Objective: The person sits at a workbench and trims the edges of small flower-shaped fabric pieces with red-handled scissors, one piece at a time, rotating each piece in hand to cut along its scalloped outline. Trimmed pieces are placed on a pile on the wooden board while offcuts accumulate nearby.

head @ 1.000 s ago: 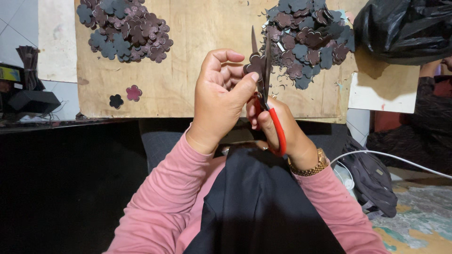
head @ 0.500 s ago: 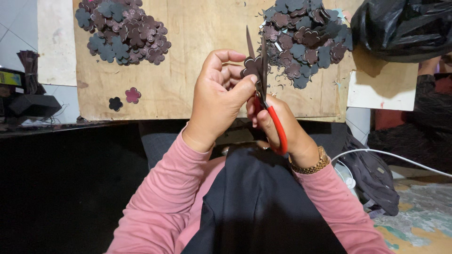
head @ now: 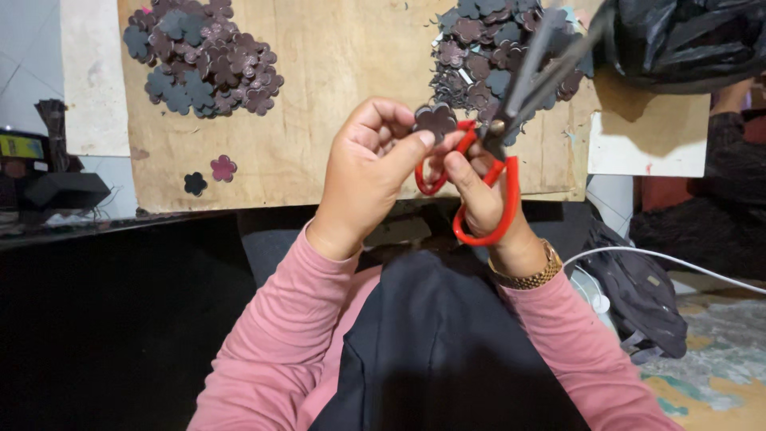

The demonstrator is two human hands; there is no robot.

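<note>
Two hands are working close together above my lap: my left hand (head: 369, 172) is pinching a small dark flower-shaped cutout (head: 435, 120) between thumb and fingers (head: 381, 120), holding it up in front of the wooden board (head: 335, 72). My right hand (head: 487, 195) is gripping red-handled scissors (head: 499, 152), fingers threaded through the loops, the blades standing open and pointing up toward the right-hand heap of cutouts (head: 495, 56). Another heap (head: 203, 60) is lying at the board's upper left, with two loose flowers (head: 209, 175) below it. I am judging the cutout to be thin, light and floppy, so I am holding it by a petal edge, leaving the rim free.
</note>
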